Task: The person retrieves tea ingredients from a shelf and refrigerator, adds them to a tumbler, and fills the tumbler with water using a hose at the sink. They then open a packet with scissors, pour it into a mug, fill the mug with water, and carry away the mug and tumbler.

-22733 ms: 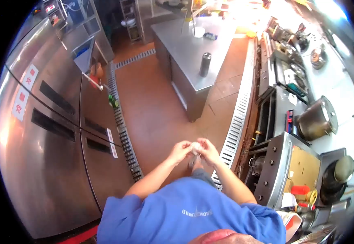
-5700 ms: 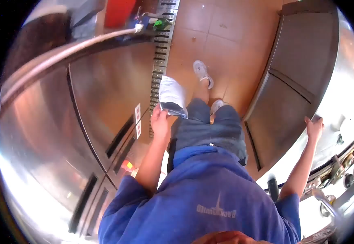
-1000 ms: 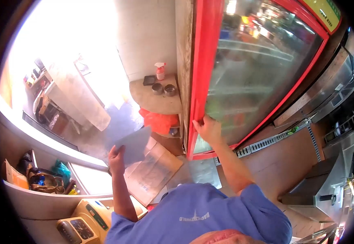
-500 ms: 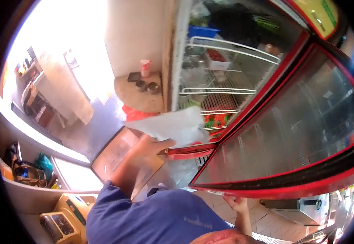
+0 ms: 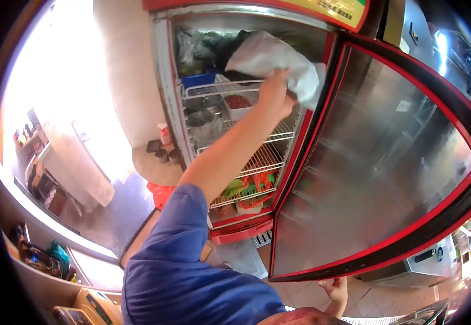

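Two bare hands show at a tall red-framed refrigerator (image 5: 242, 233). From where I stand, the left hand (image 5: 277, 95) has its fingers closed on a crumpled white plastic bag (image 5: 273, 54), which is up in front of the top compartment, raised, I'd judge, to clear the front rail of the white wire shelf (image 5: 225, 81). Whether the bag touches anything inside I cannot tell. Lower down sit a white box of small red pieces (image 5: 238, 101) and a round metal container (image 5: 213, 103). The red-edged glass door (image 5: 381, 173) stands swung wide, giving the arm room. The right hand (image 5: 335, 292) is just beside its bottom edge, thumb spread from the fingers, perhaps to steady it; contact I cannot make out. Left of the refrigerator, a red-and-white spray bottle (image 5: 163, 134) stands on a rounded bench (image 5: 165, 172).
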`<state>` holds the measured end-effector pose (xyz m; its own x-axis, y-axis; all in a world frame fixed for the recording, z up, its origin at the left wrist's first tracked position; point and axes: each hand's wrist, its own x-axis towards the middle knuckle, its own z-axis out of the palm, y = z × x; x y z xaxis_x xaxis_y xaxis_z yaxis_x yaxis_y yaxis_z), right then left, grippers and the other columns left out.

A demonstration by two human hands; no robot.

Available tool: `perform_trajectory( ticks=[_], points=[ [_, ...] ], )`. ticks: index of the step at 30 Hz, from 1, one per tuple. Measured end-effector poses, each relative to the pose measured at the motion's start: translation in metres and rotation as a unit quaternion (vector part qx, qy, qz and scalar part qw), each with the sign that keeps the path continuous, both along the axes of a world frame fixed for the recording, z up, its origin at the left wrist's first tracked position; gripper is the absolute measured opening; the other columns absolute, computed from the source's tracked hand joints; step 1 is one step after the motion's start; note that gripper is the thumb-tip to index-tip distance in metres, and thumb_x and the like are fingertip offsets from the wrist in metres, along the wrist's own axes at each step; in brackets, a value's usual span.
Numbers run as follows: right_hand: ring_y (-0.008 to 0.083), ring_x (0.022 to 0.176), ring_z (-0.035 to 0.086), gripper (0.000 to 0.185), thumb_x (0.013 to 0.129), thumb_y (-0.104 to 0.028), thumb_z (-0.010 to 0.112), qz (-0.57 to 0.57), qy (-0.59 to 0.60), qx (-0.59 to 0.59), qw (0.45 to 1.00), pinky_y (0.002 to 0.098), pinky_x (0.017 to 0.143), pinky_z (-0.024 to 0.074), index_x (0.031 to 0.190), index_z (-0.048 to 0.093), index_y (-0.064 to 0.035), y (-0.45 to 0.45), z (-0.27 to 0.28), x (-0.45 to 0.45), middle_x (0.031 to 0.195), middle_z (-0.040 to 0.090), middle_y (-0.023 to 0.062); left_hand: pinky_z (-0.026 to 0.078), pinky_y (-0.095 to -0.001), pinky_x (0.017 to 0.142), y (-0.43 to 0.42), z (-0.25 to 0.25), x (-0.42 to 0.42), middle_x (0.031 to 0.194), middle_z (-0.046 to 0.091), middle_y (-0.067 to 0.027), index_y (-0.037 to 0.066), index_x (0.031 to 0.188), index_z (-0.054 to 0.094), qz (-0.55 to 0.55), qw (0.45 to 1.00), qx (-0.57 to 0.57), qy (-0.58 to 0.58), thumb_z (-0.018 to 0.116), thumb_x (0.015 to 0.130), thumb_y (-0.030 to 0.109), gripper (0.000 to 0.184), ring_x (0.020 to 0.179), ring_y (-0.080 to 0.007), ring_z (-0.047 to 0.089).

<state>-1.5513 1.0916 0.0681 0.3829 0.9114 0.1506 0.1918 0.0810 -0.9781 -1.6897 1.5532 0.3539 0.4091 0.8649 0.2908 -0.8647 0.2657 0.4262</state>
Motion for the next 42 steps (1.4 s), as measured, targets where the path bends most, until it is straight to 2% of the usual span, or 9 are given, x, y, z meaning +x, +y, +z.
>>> perform_trajectory(
  ticks=[6, 10, 16, 20, 30, 32, 33, 38, 42],
  points=[
    [0.0169, 0.083, 0.063, 0.036, 0.066, 0.005, 0.080, -0.036, 0.061, -0.057, 0.996, 0.0313, 0.075, 0.0513, 0.097, 0.061, -0.0008, -0.008, -0.003, -0.008, 0.088, 0.066, 0.0067, 0.043, -0.0493, 0.091, 0.136, 0.049, 0.079, 0.125, 0.048, -0.0145, 0.007, 0.125, 0.045, 0.293, 0.927, 0.171, 0.163, 0.051, 0.093, 0.026, 0.039, 0.113, -0.0283, 0.052],
    [0.0163, 0.084, 0.062, 0.036, 0.067, 0.003, 0.080, -0.077, 0.030, -0.151, 0.985, 0.0313, 0.076, 0.0510, 0.099, 0.061, -0.0008, -0.019, -0.011, -0.014, 0.088, 0.066, 0.0060, 0.044, -0.0385, 0.093, 0.225, 0.092, 0.092, 0.127, 0.053, -0.0137, 0.000, 0.129, 0.045, 0.284, 0.951, -0.058, -0.106, 0.049, 0.094, 0.033, 0.048, 0.110, -0.0270, 0.054],
    [0.0166, 0.085, 0.062, 0.034, 0.069, 0.001, 0.080, -0.137, 0.045, -0.169, 0.975, 0.0314, 0.076, 0.0509, 0.098, 0.062, -0.0009, -0.006, -0.004, -0.031, 0.089, 0.066, 0.0062, 0.042, -0.0344, 0.099, 0.528, 0.073, 0.162, 0.125, 0.058, -0.0144, 0.001, 0.125, 0.053, 0.609, 0.772, 0.169, 0.064, 0.056, 0.090, 0.034, 0.048, 0.112, -0.0281, 0.056],
    [0.0167, 0.085, 0.062, 0.033, 0.070, 0.000, 0.080, -0.161, 0.047, -0.184, 0.969, 0.0315, 0.077, 0.0509, 0.098, 0.062, -0.0010, 0.002, -0.002, -0.041, 0.090, 0.066, 0.0063, 0.045, -0.0372, 0.089, 0.486, 0.074, 0.142, 0.115, 0.061, -0.0140, 0.005, 0.114, 0.059, 0.331, 0.922, 0.104, 0.169, 0.060, 0.086, 0.032, 0.039, 0.104, -0.0283, 0.059],
    [0.0171, 0.087, 0.063, 0.030, 0.072, -0.003, 0.079, -0.122, 0.005, -0.167, 0.978, 0.0317, 0.078, 0.0508, 0.097, 0.063, -0.0013, 0.007, -0.011, -0.050, 0.091, 0.067, 0.0065, 0.052, -0.0475, 0.060, 0.392, 0.054, 0.121, 0.089, 0.067, -0.0135, 0.011, 0.098, 0.062, 0.021, 0.989, 0.107, 0.100, 0.056, 0.087, 0.026, 0.020, 0.073, -0.0293, 0.066],
    [0.0172, 0.087, 0.063, 0.029, 0.073, -0.004, 0.079, -0.096, -0.035, -0.147, 0.984, 0.0318, 0.078, 0.0508, 0.097, 0.063, -0.0014, 0.007, -0.015, -0.053, 0.091, 0.067, 0.0066, 0.053, -0.0385, 0.061, 0.205, 0.047, 0.055, 0.088, 0.069, -0.0126, 0.006, 0.095, 0.061, 0.014, 0.990, 0.067, 0.127, 0.057, 0.089, 0.025, 0.021, 0.074, -0.0266, 0.066],
    [0.0173, 0.087, 0.063, 0.029, 0.073, -0.004, 0.079, -0.080, -0.058, -0.141, 0.985, 0.0318, 0.078, 0.0508, 0.097, 0.064, -0.0014, 0.009, -0.014, -0.053, 0.091, 0.067, 0.0066, 0.054, -0.0396, 0.084, 0.174, 0.019, 0.047, 0.100, 0.065, -0.0182, -0.002, 0.105, 0.059, -0.040, 0.983, 0.139, 0.110, 0.052, 0.092, 0.017, 0.024, 0.091, -0.0324, 0.065],
    [0.0217, 0.085, 0.064, 0.027, 0.077, -0.011, 0.077, 0.065, -0.136, -0.080, 0.985, 0.0334, 0.076, 0.0511, 0.097, 0.062, 0.0003, 0.042, 0.028, -0.073, 0.089, 0.067, 0.0101, 0.052, -0.0318, 0.077, -0.018, -0.165, -0.045, 0.095, 0.067, -0.0067, 0.003, 0.106, 0.062, -0.229, 0.906, 0.263, 0.240, 0.056, 0.093, 0.030, 0.031, 0.085, -0.0172, 0.064],
    [0.0368, 0.081, 0.064, 0.031, 0.080, -0.018, 0.071, 0.179, -0.426, -0.065, 0.885, 0.0430, 0.072, 0.0506, 0.103, 0.061, 0.0005, 0.074, 0.037, -0.084, 0.091, 0.064, 0.0201, 0.050, -0.0288, 0.070, -0.103, -0.321, -0.122, 0.103, 0.067, -0.0102, 0.004, 0.105, 0.063, -0.080, 0.920, -0.109, 0.368, 0.062, 0.088, 0.024, 0.027, 0.082, -0.0190, 0.063]
  ],
)
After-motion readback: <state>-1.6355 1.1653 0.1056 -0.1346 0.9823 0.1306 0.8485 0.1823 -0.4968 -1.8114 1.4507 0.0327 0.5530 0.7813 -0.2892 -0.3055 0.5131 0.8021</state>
